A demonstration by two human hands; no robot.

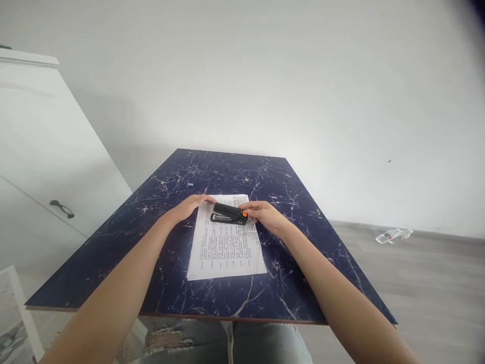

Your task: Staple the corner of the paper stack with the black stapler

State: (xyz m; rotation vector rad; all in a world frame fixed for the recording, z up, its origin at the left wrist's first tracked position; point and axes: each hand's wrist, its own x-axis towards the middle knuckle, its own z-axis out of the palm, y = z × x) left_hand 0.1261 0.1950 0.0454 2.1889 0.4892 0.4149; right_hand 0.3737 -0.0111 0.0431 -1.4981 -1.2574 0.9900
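Observation:
A black stapler with an orange part at its right end lies across the upper part of the printed paper on the dark blue table. My right hand has its fingers closed around the stapler's orange end. My left hand rests at the paper's upper left edge. Its fingers are stretched out, with a fingertip close to the stapler's left end; whether it touches the stapler I cannot tell. At the lower left the paper shows a second edge, like stacked sheets.
The blue marble-patterned table stands against a white wall. A small light-coloured piece lies on its far left part. To the left is a white cabinet with a dark handle. Clear plastic packaging lies on the floor at right.

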